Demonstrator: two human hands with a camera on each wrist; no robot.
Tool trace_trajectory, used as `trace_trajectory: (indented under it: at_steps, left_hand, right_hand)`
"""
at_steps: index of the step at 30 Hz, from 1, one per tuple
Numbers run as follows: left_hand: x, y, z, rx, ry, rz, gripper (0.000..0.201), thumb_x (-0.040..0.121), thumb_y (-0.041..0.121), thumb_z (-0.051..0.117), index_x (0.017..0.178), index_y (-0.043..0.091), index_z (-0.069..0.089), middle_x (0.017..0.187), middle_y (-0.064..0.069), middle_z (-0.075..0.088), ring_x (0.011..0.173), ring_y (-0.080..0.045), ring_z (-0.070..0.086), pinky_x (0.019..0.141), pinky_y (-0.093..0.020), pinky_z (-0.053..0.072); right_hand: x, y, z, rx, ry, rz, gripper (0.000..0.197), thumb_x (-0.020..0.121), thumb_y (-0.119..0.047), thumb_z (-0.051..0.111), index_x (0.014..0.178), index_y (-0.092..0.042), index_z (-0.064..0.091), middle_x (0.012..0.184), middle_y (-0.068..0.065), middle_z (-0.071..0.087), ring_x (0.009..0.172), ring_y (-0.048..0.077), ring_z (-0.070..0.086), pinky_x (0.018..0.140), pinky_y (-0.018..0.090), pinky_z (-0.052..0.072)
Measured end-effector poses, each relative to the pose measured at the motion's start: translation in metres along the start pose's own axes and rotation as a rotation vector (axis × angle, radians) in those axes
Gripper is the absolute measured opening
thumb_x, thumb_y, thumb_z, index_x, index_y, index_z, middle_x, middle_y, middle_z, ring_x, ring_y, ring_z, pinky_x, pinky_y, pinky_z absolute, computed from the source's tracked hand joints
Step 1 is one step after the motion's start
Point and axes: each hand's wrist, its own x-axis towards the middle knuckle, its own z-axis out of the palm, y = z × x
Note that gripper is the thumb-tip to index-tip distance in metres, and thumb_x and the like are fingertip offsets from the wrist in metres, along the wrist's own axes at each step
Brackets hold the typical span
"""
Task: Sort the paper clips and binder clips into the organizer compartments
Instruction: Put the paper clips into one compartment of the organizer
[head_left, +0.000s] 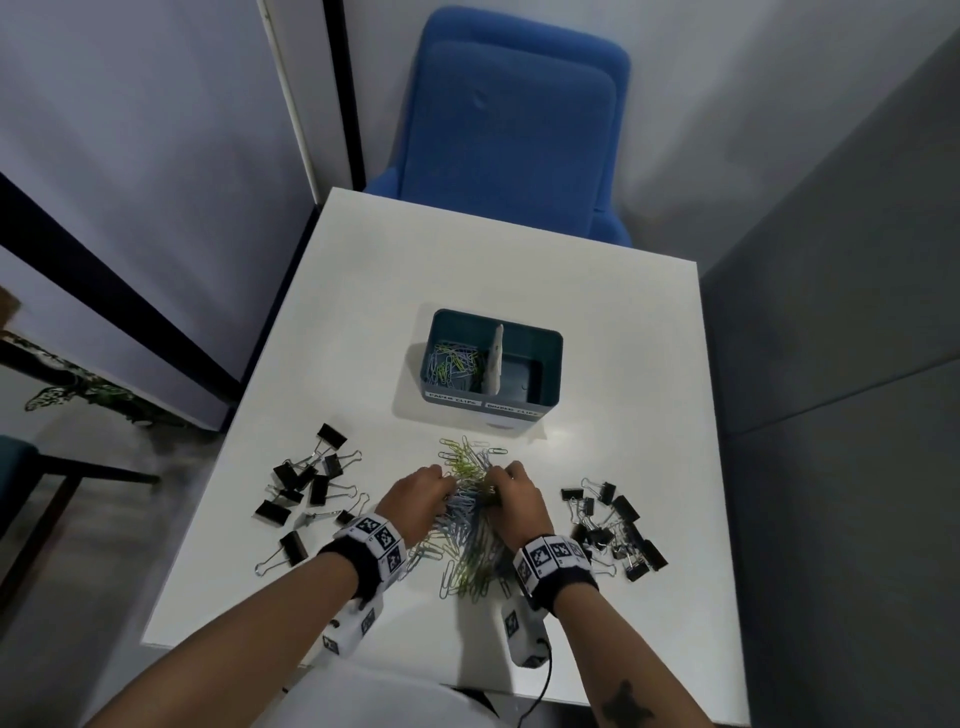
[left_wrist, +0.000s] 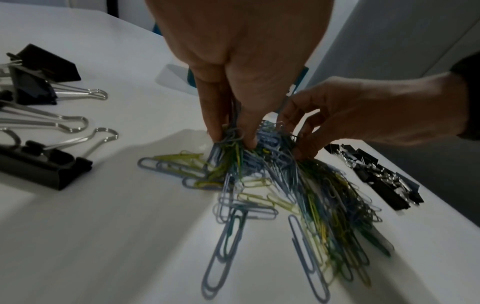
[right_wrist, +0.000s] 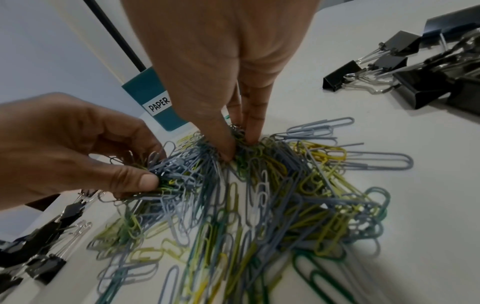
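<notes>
A heap of blue, green and yellow paper clips (head_left: 470, 514) lies on the white table in front of me. My left hand (head_left: 418, 496) pinches a bunch of them (left_wrist: 228, 137) between thumb and fingers. My right hand (head_left: 511, 493) pinches another bunch (right_wrist: 239, 148) from the heap's right side. Behind the heap stands a teal organizer (head_left: 550, 364) with a divider. Its left compartment, labelled for paper clips, holds several paper clips (head_left: 454, 361); the right one looks bare. Black binder clips lie in one group on the left (head_left: 306, 483) and another on the right (head_left: 615, 525).
A blue chair (head_left: 511, 124) stands beyond the table's far edge. Grey partition walls (head_left: 841, 312) close in on the right and back. The white table (head_left: 415, 270) ends at its left edge beside the left binder clips. A cable hangs from the right wrist camera.
</notes>
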Motion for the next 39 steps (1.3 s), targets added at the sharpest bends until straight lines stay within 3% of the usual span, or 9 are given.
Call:
trace_trajectory:
  at_steps: [6,10,16,20,22,25,31,35,39]
  left_hand:
    - [0.002,-0.004,-0.022,-0.235,0.081,-0.02,0.006,0.086,0.012,0.066,0.087,0.01,0.071,0.083,-0.006,0.067,0.076,-0.024,0.062,0.064,-0.031,0.046]
    - [0.002,-0.002,-0.049,-0.396,0.2,-0.015,0.007,0.085,0.013,0.069,0.091,0.014,0.073,0.083,-0.001,0.07,0.072,-0.012,0.063,0.069,-0.03,0.053]
    - [0.032,0.009,-0.123,-0.533,0.392,0.01,0.013,0.086,0.014,0.068,0.098,0.014,0.072,0.09,0.002,0.071,0.073,-0.011,0.066,0.07,-0.023,0.056]
    - [0.077,0.008,-0.156,-0.521,0.469,-0.015,0.013,0.083,0.016,0.072,0.096,0.015,0.074,0.085,0.002,0.072,0.073,-0.01,0.066,0.074,-0.029,0.057]
    - [0.095,0.004,-0.157,-0.536,0.435,-0.088,0.022,0.08,0.015,0.076,0.102,0.013,0.073,0.093,-0.003,0.073,0.083,-0.013,0.067,0.084,-0.03,0.055]
    - [0.104,-0.004,-0.146,-0.519,0.378,-0.167,0.036,0.08,0.014,0.076,0.114,0.008,0.068,0.108,-0.009,0.071,0.098,-0.019,0.067,0.092,-0.029,0.05]
    - [0.073,-0.022,-0.114,-0.411,0.432,-0.202,0.013,0.086,0.012,0.065,0.092,0.019,0.074,0.09,0.0,0.073,0.082,-0.018,0.066,0.078,-0.032,0.054]
    - [0.052,-0.038,-0.084,-0.361,0.293,-0.233,0.013,0.087,0.012,0.063,0.092,0.02,0.072,0.091,-0.004,0.073,0.079,-0.021,0.066,0.077,-0.036,0.056]
    - [0.036,-0.04,-0.054,-0.156,0.045,-0.234,0.031,0.089,0.03,0.062,0.117,0.017,0.062,0.116,-0.007,0.064,0.102,-0.025,0.06,0.086,-0.036,0.05]
  right_hand:
    - [-0.002,0.006,-0.014,0.028,0.037,-0.011,0.021,0.08,-0.003,0.063,0.091,-0.016,0.075,0.088,0.006,0.069,0.078,0.023,0.063,0.069,0.028,0.052]
    - [-0.006,0.011,-0.022,0.093,0.072,0.018,0.019,0.078,-0.002,0.065,0.064,-0.014,0.067,0.066,-0.001,0.067,0.063,0.015,0.058,0.063,0.031,0.053]
    - [-0.015,0.01,-0.047,0.227,0.138,0.033,0.019,0.077,-0.002,0.076,0.093,-0.012,0.077,0.089,0.004,0.075,0.074,0.008,0.066,0.07,0.003,0.046]
    - [-0.013,-0.003,-0.07,0.288,0.152,0.018,0.02,0.077,-0.006,0.078,0.095,-0.013,0.077,0.093,0.004,0.075,0.079,0.009,0.067,0.085,0.019,0.054]
    - [-0.006,-0.015,-0.086,0.329,0.18,0.003,0.02,0.077,-0.007,0.078,0.096,-0.013,0.076,0.091,0.002,0.075,0.078,0.01,0.068,0.086,0.025,0.056]
    - [0.013,-0.037,-0.113,0.347,0.244,-0.051,0.018,0.077,-0.003,0.076,0.092,-0.013,0.077,0.086,0.0,0.075,0.075,0.01,0.068,0.082,0.025,0.057]
    - [0.074,-0.081,-0.152,0.387,0.392,-0.107,0.015,0.074,-0.006,0.078,0.088,-0.012,0.076,0.084,0.0,0.074,0.078,0.01,0.067,0.082,0.026,0.057]
    - [0.102,-0.093,-0.152,0.302,0.288,-0.076,0.029,0.076,-0.013,0.079,0.105,-0.011,0.073,0.093,0.005,0.073,0.084,0.016,0.066,0.086,0.033,0.055]
    - [0.094,-0.078,-0.143,0.178,0.244,-0.083,0.038,0.08,-0.031,0.075,0.115,-0.018,0.067,0.099,0.002,0.071,0.089,0.016,0.065,0.083,0.031,0.054]
